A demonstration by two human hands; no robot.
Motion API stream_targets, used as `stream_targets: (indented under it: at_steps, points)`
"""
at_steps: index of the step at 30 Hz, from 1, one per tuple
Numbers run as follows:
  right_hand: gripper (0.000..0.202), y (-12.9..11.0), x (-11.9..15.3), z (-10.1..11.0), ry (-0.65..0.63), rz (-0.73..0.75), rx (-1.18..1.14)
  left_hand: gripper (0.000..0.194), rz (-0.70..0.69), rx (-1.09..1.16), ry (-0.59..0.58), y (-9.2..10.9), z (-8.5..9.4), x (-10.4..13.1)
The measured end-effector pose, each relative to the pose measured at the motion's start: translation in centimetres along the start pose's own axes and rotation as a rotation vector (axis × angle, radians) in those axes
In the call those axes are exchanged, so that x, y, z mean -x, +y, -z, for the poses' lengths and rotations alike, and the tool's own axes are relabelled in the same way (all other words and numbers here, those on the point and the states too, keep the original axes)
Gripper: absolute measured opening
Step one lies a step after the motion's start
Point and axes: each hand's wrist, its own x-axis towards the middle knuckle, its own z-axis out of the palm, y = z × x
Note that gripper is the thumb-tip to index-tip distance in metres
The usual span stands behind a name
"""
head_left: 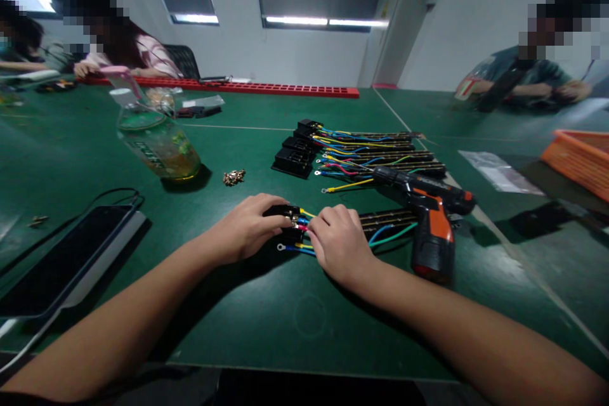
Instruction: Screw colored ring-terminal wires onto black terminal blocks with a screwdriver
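My left hand [250, 228] is closed around a black socket block [280, 210], thumb and fingers at its terminal side. Close on its right, my right hand [340, 244] is closed over coloured wires that run into the block, its fingertips by a red lead. A ring terminal [281, 247] on a loose lead sticks out below the block. From under my right hand a long dark strip [390, 219] with blue and green wires extends to the right. What the right fingertips pinch exactly is partly hidden.
A cordless drill [434, 222] lies beside the strip, its bit over several similar wired units [294, 162]. A heap of brass-coloured screws [234, 177], a drink bottle [162, 146] and a phone [66, 260] are leftward. At right stands an orange basket [583, 162]. People sit across the table.
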Motion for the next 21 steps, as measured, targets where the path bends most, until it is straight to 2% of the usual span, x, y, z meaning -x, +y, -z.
stream_targets:
  at_steps: [12,21]
  points:
    - [0.014,-0.35,0.04,0.67,-0.042,0.005,0.106,0.026,0.018,0.017,-0.02,0.29,0.37,-0.05]
    - [0.012,-0.22,0.19,0.3,0.034,0.037,0.134,0.025,0.015,0.016,-0.016,0.38,0.36,-0.11]
